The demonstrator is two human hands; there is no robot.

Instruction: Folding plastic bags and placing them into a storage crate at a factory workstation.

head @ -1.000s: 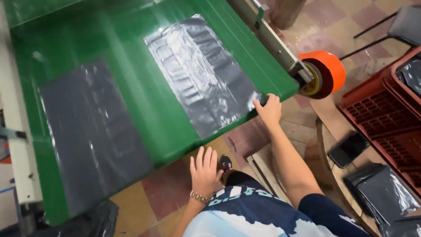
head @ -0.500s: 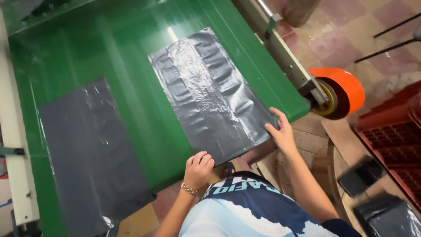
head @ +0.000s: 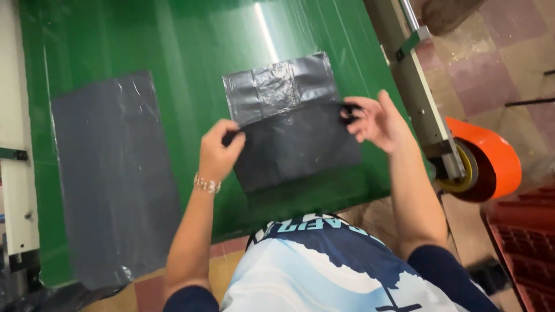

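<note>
A dark grey plastic bag (head: 292, 124) lies on the green belt (head: 173, 52), its near half folded over onto the far half. My left hand (head: 219, 151) pinches the folded edge at its left corner. My right hand (head: 373, 120) pinches the same edge at its right corner, the other fingers spread. A second dark grey bag (head: 113, 173) lies flat on the belt to the left, untouched.
A metal side rail (head: 419, 104) runs along the belt's right edge and ends at an orange roller guard (head: 491, 162). A red plastic crate (head: 526, 248) stands at the lower right. A white machine frame (head: 14, 173) borders the belt's left side. Tiled floor lies beyond.
Both hands took hold of the near end of the right-hand bag and folded it away from me over the far half. The camera view shifted closer over the belt.
</note>
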